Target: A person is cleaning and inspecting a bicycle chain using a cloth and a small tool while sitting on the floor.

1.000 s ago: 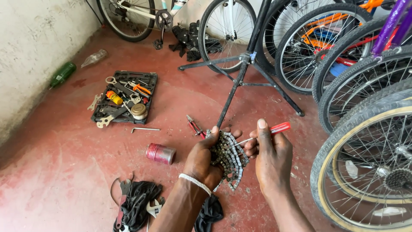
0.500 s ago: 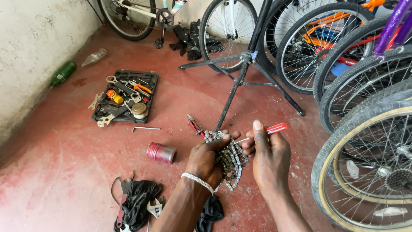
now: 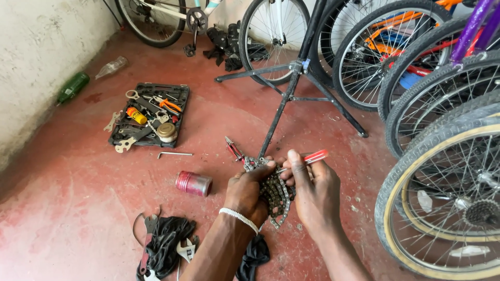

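Dangling in greasy, dark loops, the bicycle chain (image 3: 275, 196) is bunched between both hands above the red floor (image 3: 78, 208). Left hand (image 3: 247, 195), wrist bent inward, has its grip closed around the chain's upper links. Right hand (image 3: 312, 195) pinches a red-handled tool (image 3: 308, 158) just beside them.

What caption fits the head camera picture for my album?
Left hand bunches a greasy bicycle chain while right hand works it with a red-handled tool, above a red workshop floor.
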